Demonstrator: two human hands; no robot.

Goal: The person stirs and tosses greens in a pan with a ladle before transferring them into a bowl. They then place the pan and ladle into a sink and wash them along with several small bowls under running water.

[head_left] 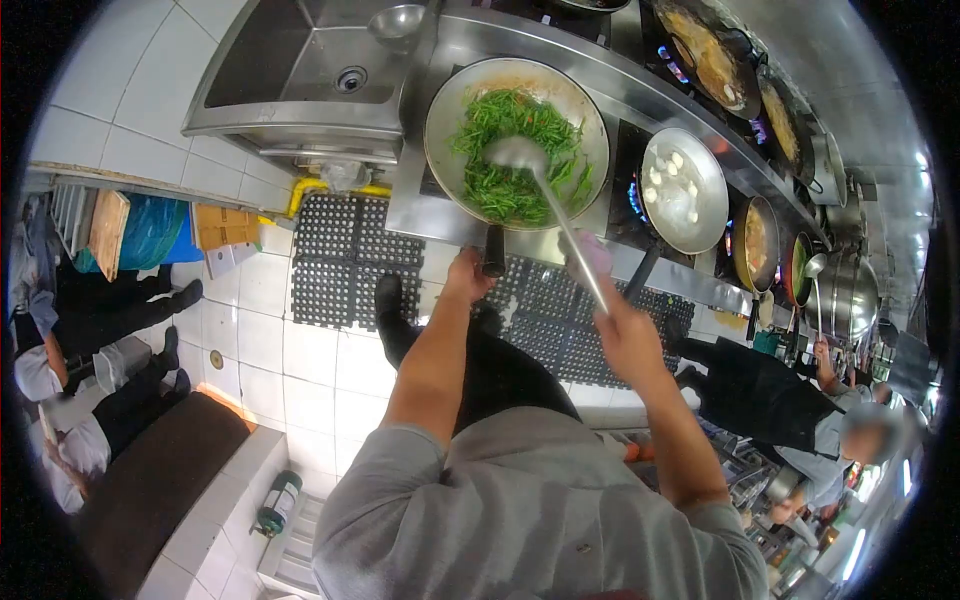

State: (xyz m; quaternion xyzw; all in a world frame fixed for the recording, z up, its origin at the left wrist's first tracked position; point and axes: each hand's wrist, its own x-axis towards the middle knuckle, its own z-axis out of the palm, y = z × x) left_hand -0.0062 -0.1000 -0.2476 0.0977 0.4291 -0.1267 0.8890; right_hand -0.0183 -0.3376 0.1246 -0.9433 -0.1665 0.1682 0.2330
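Note:
My right hand [628, 340] is closed round the long handle of a metal ladle [520, 153]. The ladle's bowl rests on chopped green vegetables [500, 115] in a large pale wok [450, 85] on the stove. Close beside the wok's dark handle [494, 252], at the stove's front edge, is my left hand [468, 275]. Its fingers look curled in, partly hidden by the handle, and I cannot make out what they grip. A pink cloth [590, 255] shows behind the ladle handle.
Right of the wok, a pan [705, 220] with white pieces stands over a lit burner. More pans [715, 60] line the back and right. A steel sink [290, 110] is at left. Black mats [325, 260] cover the floor. A co-worker in a dark apron [750, 390] stands at right; other people sit at left.

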